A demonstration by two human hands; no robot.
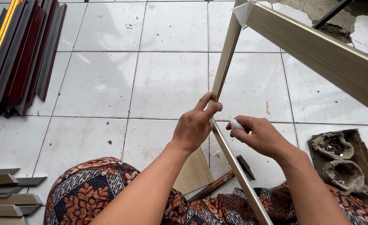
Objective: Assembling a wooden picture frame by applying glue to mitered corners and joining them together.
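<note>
My pale beige wood-grain frame moulding [228, 50] crosses white floor tiles [167, 83], my batik cloth [88, 191] shows orange, black and white motifs, and the stacked mouldings [21, 50] are dark maroon, grey and gold.

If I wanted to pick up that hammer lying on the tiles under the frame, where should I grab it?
Probably by the wooden handle of the hammer, reaching from the lower left: it lies flat and angled, its dark head tucked beside the light frame strip that the left hand grips. The handle's lower end is partly hidden by patterned cloth.

Both hands [194, 125] [257, 135] forward, fingers curled.
</note>
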